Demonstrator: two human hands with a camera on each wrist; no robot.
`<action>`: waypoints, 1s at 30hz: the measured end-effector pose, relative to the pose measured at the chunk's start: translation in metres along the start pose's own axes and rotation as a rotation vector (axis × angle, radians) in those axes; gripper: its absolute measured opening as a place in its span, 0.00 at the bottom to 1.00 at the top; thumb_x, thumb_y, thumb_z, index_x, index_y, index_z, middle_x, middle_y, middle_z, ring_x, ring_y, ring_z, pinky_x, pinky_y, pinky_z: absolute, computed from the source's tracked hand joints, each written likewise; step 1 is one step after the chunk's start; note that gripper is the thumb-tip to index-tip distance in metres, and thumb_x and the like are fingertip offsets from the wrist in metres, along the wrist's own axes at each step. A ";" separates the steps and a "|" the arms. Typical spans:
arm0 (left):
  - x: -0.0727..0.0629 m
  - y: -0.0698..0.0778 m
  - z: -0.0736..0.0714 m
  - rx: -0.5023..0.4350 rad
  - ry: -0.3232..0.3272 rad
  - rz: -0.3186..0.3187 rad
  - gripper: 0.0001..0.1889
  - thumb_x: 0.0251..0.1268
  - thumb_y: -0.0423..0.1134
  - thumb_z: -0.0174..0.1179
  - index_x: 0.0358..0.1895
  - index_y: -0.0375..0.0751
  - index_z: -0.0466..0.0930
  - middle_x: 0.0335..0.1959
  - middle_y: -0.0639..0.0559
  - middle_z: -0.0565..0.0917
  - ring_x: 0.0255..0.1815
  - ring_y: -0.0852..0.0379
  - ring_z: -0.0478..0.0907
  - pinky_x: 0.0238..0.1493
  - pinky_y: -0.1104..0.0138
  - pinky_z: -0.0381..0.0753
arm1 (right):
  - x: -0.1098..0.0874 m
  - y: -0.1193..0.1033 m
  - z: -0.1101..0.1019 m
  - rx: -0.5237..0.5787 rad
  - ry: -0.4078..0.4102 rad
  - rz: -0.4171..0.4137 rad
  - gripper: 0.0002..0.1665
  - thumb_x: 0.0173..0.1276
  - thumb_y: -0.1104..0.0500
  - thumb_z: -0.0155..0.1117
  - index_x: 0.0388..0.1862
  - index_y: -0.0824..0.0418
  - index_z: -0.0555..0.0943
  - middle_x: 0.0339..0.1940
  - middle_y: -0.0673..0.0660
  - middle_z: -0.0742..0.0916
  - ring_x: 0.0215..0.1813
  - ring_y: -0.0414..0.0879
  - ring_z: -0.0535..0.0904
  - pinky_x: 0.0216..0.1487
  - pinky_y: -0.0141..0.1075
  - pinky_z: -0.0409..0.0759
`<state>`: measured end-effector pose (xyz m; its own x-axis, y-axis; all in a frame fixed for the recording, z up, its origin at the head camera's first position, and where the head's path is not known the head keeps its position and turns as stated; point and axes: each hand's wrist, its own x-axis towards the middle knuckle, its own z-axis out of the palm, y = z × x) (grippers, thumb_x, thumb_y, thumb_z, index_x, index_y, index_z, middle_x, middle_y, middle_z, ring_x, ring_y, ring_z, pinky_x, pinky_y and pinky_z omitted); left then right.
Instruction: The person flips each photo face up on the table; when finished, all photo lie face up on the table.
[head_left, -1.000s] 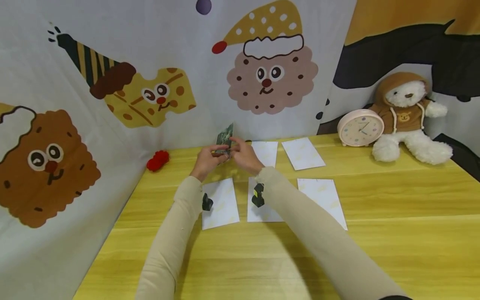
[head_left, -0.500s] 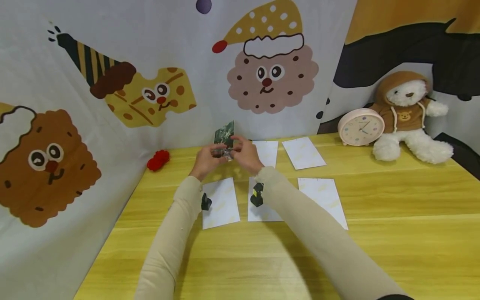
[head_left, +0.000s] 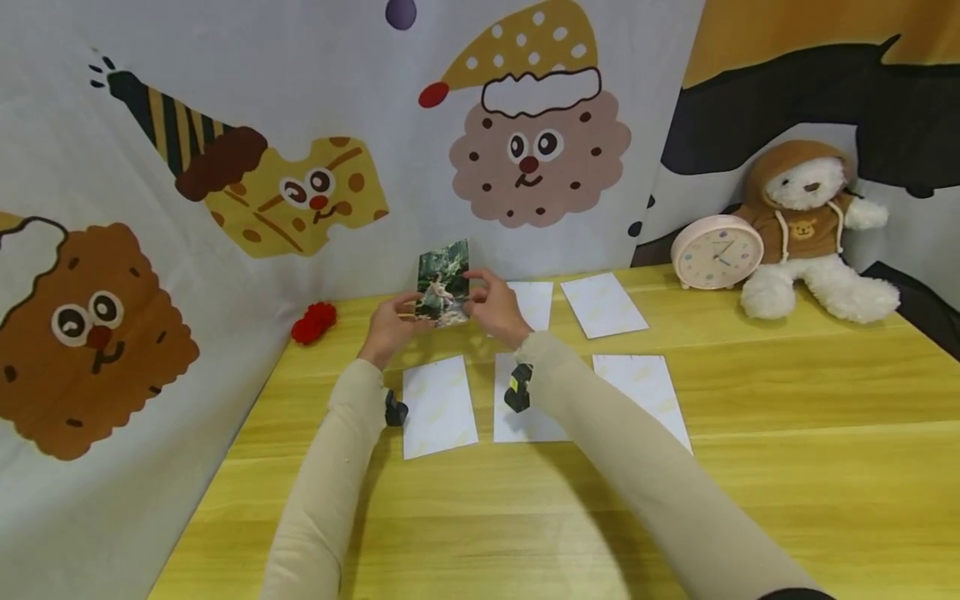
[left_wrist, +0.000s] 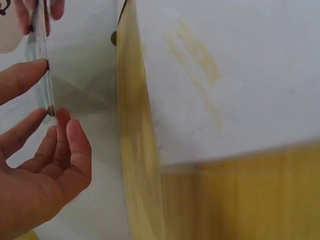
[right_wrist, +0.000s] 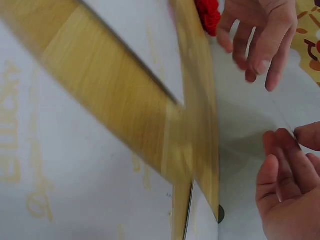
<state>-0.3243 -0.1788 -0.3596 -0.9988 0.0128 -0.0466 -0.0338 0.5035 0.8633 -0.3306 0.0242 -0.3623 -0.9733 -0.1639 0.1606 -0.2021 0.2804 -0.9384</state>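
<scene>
Held a glossy rectangular photo print [head_left: 444, 279] nearly upright, above the far left part of the yellow wood-grain table [head_left: 480, 525] and in front of the white cloth with cartoon biscuits [head_left: 337, 50]. Saw dark green foliage and a pale figure on its near side. Pinched its right edge between thumb and finger of the bare right hand [head_left: 498, 308]. Touched its left edge with fingertips of the bare left hand [head_left: 390, 327], apart from the right with the print between; could not tell whether pinched there. Wore long beige sleeves [head_left: 326, 475] and small black wrist devices [head_left: 517, 390].

Had five white rectangular sheets [head_left: 440, 408] with faint yellow lettering on the table, three in the near row, two farther back. Noted a fluffy red object [head_left: 313, 322] near the table's left edge. Saw, far right, a round pale pink clock [head_left: 717, 252] just beside a white plush bear in a brown hooded top [head_left: 806, 233].
</scene>
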 end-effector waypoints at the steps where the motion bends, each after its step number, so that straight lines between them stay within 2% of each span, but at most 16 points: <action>1: 0.000 -0.001 0.000 0.007 0.006 -0.004 0.33 0.62 0.35 0.69 0.72 0.48 0.72 0.68 0.38 0.72 0.64 0.42 0.74 0.64 0.51 0.79 | 0.000 0.001 0.000 -0.031 -0.008 0.007 0.33 0.69 0.69 0.60 0.72 0.53 0.70 0.31 0.55 0.83 0.20 0.41 0.64 0.26 0.34 0.65; 4: 0.001 -0.003 -0.001 0.038 0.017 -0.012 0.33 0.62 0.34 0.69 0.71 0.47 0.72 0.65 0.38 0.74 0.61 0.43 0.75 0.62 0.51 0.80 | 0.000 0.003 0.001 -0.136 -0.047 0.039 0.35 0.68 0.68 0.61 0.74 0.54 0.68 0.35 0.53 0.81 0.24 0.41 0.68 0.29 0.34 0.69; 7: 0.001 -0.004 -0.001 0.069 0.011 -0.020 0.33 0.62 0.34 0.69 0.71 0.46 0.72 0.64 0.38 0.74 0.60 0.43 0.74 0.60 0.51 0.80 | 0.002 0.004 0.002 -0.268 -0.106 0.053 0.38 0.67 0.66 0.64 0.75 0.56 0.67 0.32 0.55 0.79 0.25 0.44 0.69 0.31 0.37 0.71; 8: 0.002 -0.004 -0.001 0.083 0.006 -0.024 0.33 0.62 0.34 0.69 0.71 0.46 0.72 0.63 0.38 0.74 0.61 0.43 0.74 0.60 0.51 0.80 | 0.002 0.004 0.002 -0.313 -0.132 0.051 0.38 0.66 0.66 0.64 0.76 0.57 0.66 0.34 0.57 0.81 0.28 0.46 0.73 0.34 0.37 0.73; 10: 0.002 -0.004 -0.001 0.106 -0.008 -0.035 0.33 0.62 0.35 0.69 0.71 0.46 0.72 0.63 0.38 0.74 0.60 0.42 0.73 0.60 0.50 0.79 | 0.004 0.005 0.003 -0.405 -0.193 0.045 0.39 0.66 0.64 0.64 0.76 0.59 0.65 0.43 0.62 0.85 0.38 0.51 0.79 0.40 0.40 0.77; 11: 0.003 -0.004 -0.001 0.122 -0.014 -0.040 0.32 0.63 0.35 0.69 0.71 0.45 0.71 0.63 0.38 0.75 0.60 0.43 0.73 0.60 0.50 0.79 | 0.005 0.005 0.004 -0.448 -0.223 0.038 0.40 0.66 0.63 0.64 0.77 0.60 0.64 0.50 0.64 0.85 0.45 0.53 0.82 0.46 0.42 0.80; 12: 0.003 -0.005 -0.001 0.135 -0.023 -0.046 0.33 0.63 0.35 0.69 0.72 0.45 0.71 0.63 0.38 0.74 0.61 0.42 0.73 0.60 0.50 0.79 | 0.006 0.006 0.005 -0.481 -0.252 0.031 0.40 0.66 0.63 0.63 0.77 0.60 0.63 0.57 0.64 0.85 0.53 0.54 0.82 0.51 0.43 0.81; 14: 0.005 -0.006 0.000 0.169 -0.042 -0.049 0.33 0.63 0.35 0.69 0.72 0.43 0.70 0.63 0.37 0.75 0.60 0.42 0.73 0.61 0.50 0.78 | 0.009 0.008 0.007 -0.532 -0.291 0.025 0.41 0.67 0.63 0.62 0.78 0.62 0.62 0.71 0.64 0.77 0.67 0.56 0.77 0.59 0.43 0.78; 18: 0.010 -0.010 -0.001 0.239 -0.074 -0.060 0.35 0.62 0.36 0.70 0.73 0.41 0.69 0.64 0.35 0.75 0.61 0.41 0.74 0.60 0.50 0.79 | 0.013 0.009 0.012 -0.606 -0.339 0.033 0.40 0.69 0.62 0.61 0.78 0.63 0.61 0.73 0.64 0.75 0.68 0.55 0.77 0.55 0.43 0.77; 22: 0.015 -0.011 -0.002 0.352 -0.094 -0.077 0.35 0.61 0.38 0.71 0.72 0.40 0.71 0.61 0.36 0.78 0.59 0.42 0.77 0.56 0.53 0.81 | 0.015 0.009 0.018 -0.682 -0.359 0.037 0.38 0.70 0.63 0.60 0.78 0.63 0.63 0.74 0.63 0.75 0.71 0.55 0.75 0.59 0.44 0.79; 26: 0.019 -0.010 -0.002 0.448 -0.108 -0.067 0.33 0.61 0.40 0.71 0.69 0.40 0.73 0.57 0.37 0.82 0.53 0.44 0.81 0.53 0.54 0.82 | 0.017 0.011 0.022 -0.746 -0.334 0.034 0.36 0.69 0.65 0.58 0.76 0.63 0.65 0.71 0.62 0.78 0.70 0.56 0.76 0.61 0.44 0.80; 30: 0.021 -0.012 -0.001 0.522 -0.118 -0.046 0.31 0.60 0.40 0.71 0.68 0.38 0.74 0.58 0.37 0.83 0.51 0.45 0.81 0.54 0.54 0.82 | 0.018 0.017 0.028 -0.823 -0.327 0.023 0.35 0.69 0.64 0.59 0.75 0.60 0.69 0.69 0.63 0.79 0.67 0.57 0.77 0.61 0.47 0.81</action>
<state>-0.3451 -0.1856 -0.3699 -0.9851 0.0626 -0.1602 -0.0255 0.8682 0.4956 -0.3482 -0.0004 -0.3835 -0.9238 -0.3765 -0.0696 -0.3193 0.8578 -0.4027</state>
